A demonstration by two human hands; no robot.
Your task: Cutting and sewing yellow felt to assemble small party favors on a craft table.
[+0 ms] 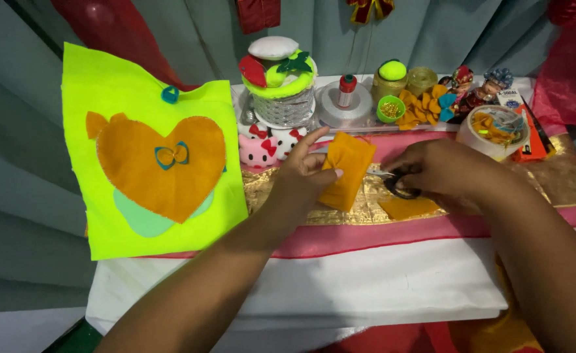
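One folded piece of orange felt is pinched in the fingers of the left hand, held above the gold cloth strip that runs across the middle of the table. The right hand has its fingers closed through the handles of one pair of scissors, whose blades touch the felt's right edge. A second orange scrap lies flat just below that hand. At the table's left edge leans one neon yellow bag bearing one orange heart. Along the back edge stand one thread spool, one roll of tape and a heap of orange bows.
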